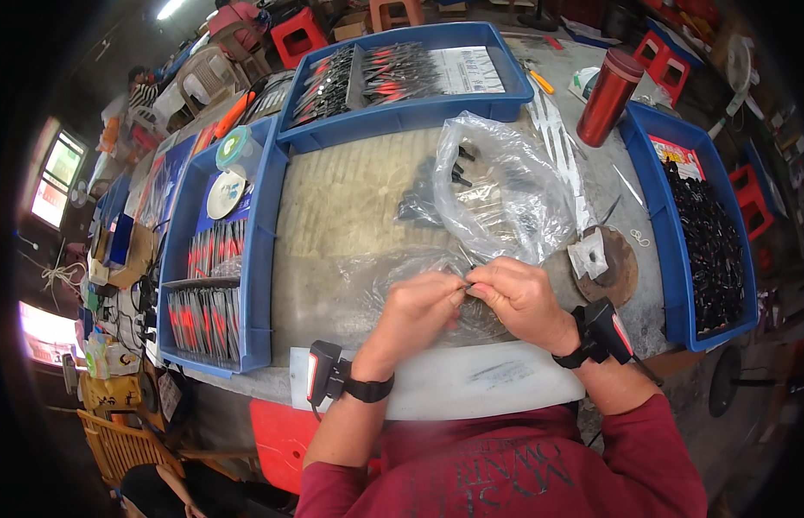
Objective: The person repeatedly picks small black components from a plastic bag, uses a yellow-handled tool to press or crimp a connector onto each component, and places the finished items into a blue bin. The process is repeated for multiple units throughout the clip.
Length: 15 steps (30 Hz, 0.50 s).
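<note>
My left hand [422, 304] and my right hand [521, 298] meet fingertip to fingertip above the front of the table, both closed in a pinch. A tiny dark piece [468, 286] shows between the fingertips; its kind is too small to tell. Just above the right fingers a thin pointed tip [467, 255] sticks up. Under the hands lies crumpled clear plastic film [367, 289]. Beyond them, a large clear plastic bag [506, 186] lies open, with a few black parts [461, 168] at its left side.
Blue trays hold packed black-and-red pieces at the left [262, 250] and back [411, 112]. Another blue tray [678, 285] at the right holds many small black parts. A red tumbler [609, 97], a round brown block [622, 274] and a white board [497, 380] are around the work area.
</note>
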{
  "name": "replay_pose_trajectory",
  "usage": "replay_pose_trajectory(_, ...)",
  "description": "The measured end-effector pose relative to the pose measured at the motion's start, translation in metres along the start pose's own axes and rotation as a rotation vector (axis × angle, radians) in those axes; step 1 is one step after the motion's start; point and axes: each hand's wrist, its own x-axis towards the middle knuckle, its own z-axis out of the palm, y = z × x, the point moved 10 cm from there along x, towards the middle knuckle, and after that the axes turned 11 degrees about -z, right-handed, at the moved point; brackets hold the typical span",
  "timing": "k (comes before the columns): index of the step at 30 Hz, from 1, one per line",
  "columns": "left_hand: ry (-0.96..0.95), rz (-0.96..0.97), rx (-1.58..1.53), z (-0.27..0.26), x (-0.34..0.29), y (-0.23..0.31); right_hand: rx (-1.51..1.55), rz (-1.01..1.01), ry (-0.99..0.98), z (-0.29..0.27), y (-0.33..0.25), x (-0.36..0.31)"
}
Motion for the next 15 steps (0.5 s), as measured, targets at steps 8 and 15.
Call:
replay_pose_trajectory(8,0.05,-0.021,-0.008,-0.004,0.002,0.002,0.117,0.132,0.033,0.002,0.01,-0.001)
replay_pose_trajectory(15,0.084,-0.058,-0.049,-0.005,0.002,-0.004,0.43,0.481,0.084,0.006,0.044,-0.022)
